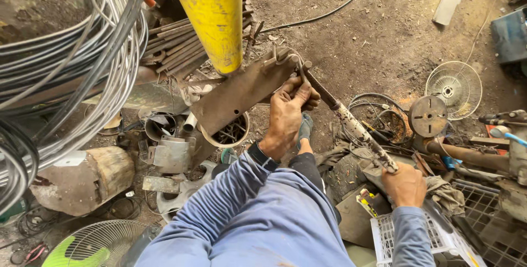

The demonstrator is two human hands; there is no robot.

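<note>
My left hand grips the edge of a rusty flat steel plate that slants up toward the yellow post. A thin bent rod sits at the plate's upper end, beside my fingers. My right hand is closed around the lower end of a long paint-spattered metal bar. The bar runs diagonally up to the left, and its tip meets the bent rod at the plate's end. Both arms wear blue-grey sleeves; a dark watch is on my left wrist.
Coiled grey cables hang at left over a bundle of rusty rods. A can of nails, a rusty cylinder, fan guards, a round disc and a white plastic crate lie on the dirt floor.
</note>
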